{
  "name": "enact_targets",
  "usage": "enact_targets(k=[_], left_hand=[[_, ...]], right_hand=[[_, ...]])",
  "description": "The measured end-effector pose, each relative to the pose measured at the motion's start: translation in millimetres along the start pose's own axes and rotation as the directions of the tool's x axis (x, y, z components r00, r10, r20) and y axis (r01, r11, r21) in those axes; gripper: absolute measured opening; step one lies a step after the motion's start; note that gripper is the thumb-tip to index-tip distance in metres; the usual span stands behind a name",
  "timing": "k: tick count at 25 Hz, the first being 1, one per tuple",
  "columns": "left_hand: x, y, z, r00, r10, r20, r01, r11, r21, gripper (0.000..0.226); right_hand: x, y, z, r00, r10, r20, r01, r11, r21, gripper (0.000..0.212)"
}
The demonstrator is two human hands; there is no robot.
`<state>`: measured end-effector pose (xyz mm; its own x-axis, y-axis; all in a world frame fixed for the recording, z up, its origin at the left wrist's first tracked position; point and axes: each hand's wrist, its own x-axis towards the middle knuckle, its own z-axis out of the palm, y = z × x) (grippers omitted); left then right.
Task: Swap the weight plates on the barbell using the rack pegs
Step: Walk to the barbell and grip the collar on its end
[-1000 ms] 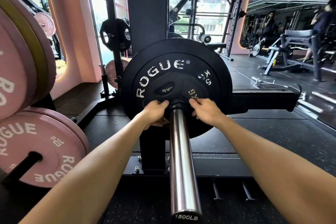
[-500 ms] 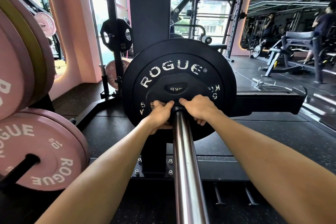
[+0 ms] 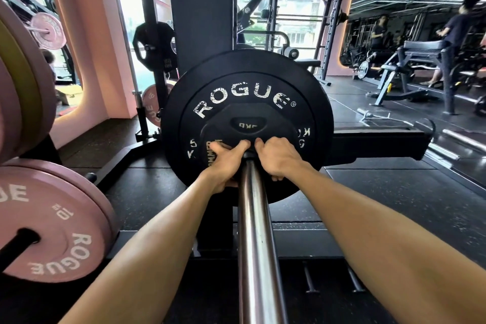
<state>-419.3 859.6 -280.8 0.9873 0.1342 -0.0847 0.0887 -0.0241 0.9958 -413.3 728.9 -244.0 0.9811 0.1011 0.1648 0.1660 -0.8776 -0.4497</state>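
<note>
Against the dark upright post of the rack [image 3: 200,21], a shiny steel barbell sleeve [image 3: 256,231] is seen running away from the camera, and two plates are threaded on it. A large round black rubber plate lettered ROGUE [image 3: 244,81] sits farthest along the sleeve, just in front of the post, and a smaller black angular-edged plate [image 3: 244,116] lies flat against its face. The left hand [image 3: 226,160] is laid on the small plate left of the sleeve, its fingers spread and pressed to the plate's face, the thumb reaching toward the bar. The right hand [image 3: 276,156] is set on the same plate right of the sleeve, with the fingers curled at the hub; whether they are hooked round the plate's edge cannot be told. Left of the post, a pale pink round plate marked 10 [image 3: 52,231] hangs on a black peg [image 3: 15,247], and further pink plates are stacked above it.
</note>
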Motion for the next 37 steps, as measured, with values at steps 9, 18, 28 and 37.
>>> enact_targets(k=[9,18,28,37], left_hand=[[0.8,-0.6,-2.0,1.0,0.031,0.003,-0.031,1.0,0.001,0.056],[4.4,-19.7,2.3,0.998,-0.001,-0.071,-0.01,0.989,-0.148,0.041],[-50.1,-19.7,-4.8,0.999,-0.027,0.02,0.029,0.992,-0.125,0.041],[-174.3,-26.0,-12.3,0.99,-0.076,0.122,0.095,0.983,-0.158,0.052]], right_hand=[[1.2,11.1,10.6,0.999,-0.001,-0.037,0.011,0.959,0.285,0.062],[-10.2,40.2,22.7,0.988,0.146,0.06,-0.142,0.657,0.741,0.054],[-59.3,25.9,-7.3,0.965,0.13,0.227,-0.243,0.769,0.591,0.045],[-179.0,21.7,-24.5,0.963,0.096,0.253,-0.229,0.785,0.576,0.049]])
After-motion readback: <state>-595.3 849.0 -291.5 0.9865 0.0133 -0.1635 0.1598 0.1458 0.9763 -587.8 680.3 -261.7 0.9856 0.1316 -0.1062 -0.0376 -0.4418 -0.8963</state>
